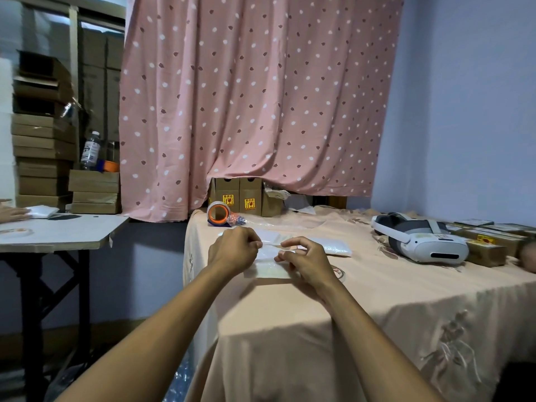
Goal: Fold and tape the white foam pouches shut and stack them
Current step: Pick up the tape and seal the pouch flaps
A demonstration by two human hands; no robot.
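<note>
Both hands work close together over the near left part of the worktop. The left hand is curled nearly closed, thumb and fingertips pinching one end of a pale strip. The right hand pinches the other end between thumb and forefinger, its remaining fingers loosely bent. The strip spans the gap between them and looks like clear tape, though blur keeps me from being sure.

The foam pouch lies flat on the worktop directly under the hands, its near edge showing at 6 o'clock from the strip. Its top part seems already folded over, so I judge this to be the taping step. The next move calls for lowering the strip squarely across the flap and pressing it down with flat fingers before the springy foam lifts again. After that the pouch goes onto a stack.

A second pouch lies just beyond the right hand at 2 o'clock, possibly where the stack starts. The tape roll stands at 11 o'clock from the left hand, near the worktop's far left corner. A white headset rests well apart at 3 o'clock.
</note>
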